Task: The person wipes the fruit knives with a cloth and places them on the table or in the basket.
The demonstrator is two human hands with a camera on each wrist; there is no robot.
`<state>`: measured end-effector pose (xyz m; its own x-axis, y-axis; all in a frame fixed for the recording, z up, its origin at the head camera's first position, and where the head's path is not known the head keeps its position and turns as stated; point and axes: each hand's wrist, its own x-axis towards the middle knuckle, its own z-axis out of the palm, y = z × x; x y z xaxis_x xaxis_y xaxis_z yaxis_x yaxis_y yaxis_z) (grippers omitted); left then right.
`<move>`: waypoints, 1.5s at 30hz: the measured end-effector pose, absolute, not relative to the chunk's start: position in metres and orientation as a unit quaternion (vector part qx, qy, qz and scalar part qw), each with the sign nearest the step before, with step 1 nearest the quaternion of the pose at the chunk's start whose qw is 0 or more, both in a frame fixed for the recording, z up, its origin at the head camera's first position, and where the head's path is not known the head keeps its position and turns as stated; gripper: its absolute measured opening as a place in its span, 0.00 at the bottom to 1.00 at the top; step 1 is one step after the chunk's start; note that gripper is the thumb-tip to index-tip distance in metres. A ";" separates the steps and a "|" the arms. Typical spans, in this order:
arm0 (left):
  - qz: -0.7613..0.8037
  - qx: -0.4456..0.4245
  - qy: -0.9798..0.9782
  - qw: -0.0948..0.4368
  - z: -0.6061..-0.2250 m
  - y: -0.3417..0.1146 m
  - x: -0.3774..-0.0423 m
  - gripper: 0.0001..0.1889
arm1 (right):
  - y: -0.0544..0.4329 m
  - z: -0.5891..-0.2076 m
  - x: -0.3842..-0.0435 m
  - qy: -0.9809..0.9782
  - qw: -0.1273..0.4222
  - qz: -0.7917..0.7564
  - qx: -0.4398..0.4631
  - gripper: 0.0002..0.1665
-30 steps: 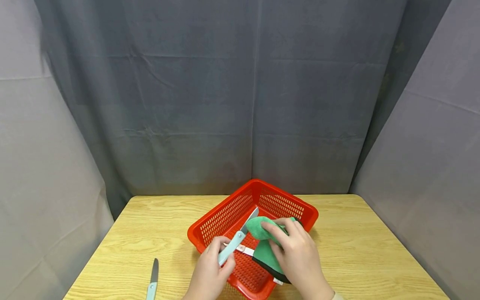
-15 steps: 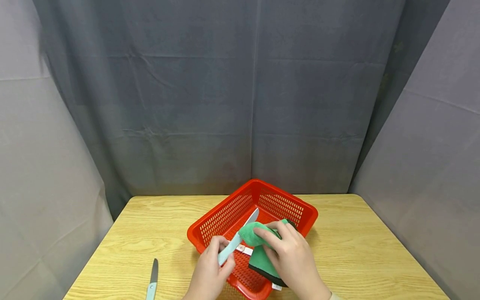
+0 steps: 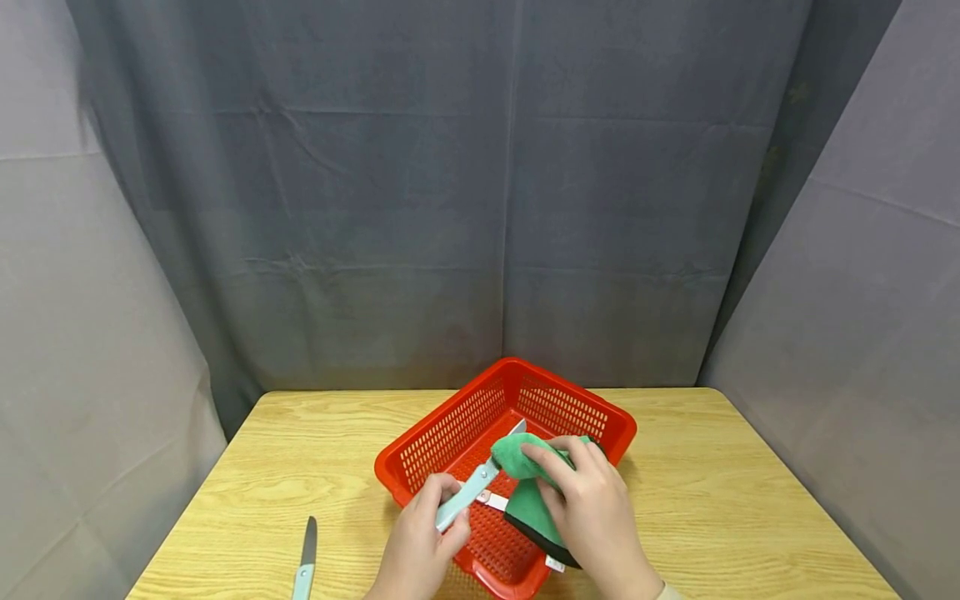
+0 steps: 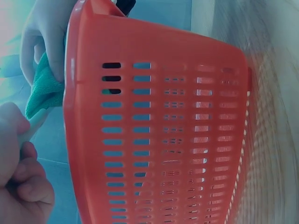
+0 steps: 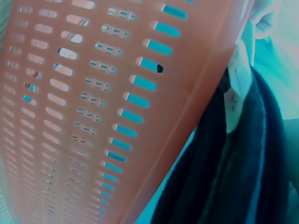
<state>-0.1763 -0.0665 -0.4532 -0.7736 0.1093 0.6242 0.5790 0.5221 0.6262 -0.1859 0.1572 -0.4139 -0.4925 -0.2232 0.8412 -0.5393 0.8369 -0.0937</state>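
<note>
The green cloth [image 3: 517, 455] hides part of the held knife [image 3: 468, 495].

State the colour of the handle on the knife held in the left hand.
Pale blue; the knife handle shows best in the head view.

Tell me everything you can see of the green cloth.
The green cloth looks soft and plush, with a black edge and a white tag. The right hand holds it over the red basket; its upper part is bunched over the blade of the knife in the left hand, leaving the tip bare. A lower flap hangs below.
</note>
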 end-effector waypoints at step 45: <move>-0.465 -0.147 -0.845 0.219 -0.452 -0.067 -0.176 0.16 | 0.150 -0.411 -0.180 -0.851 0.447 0.168 0.220 0.34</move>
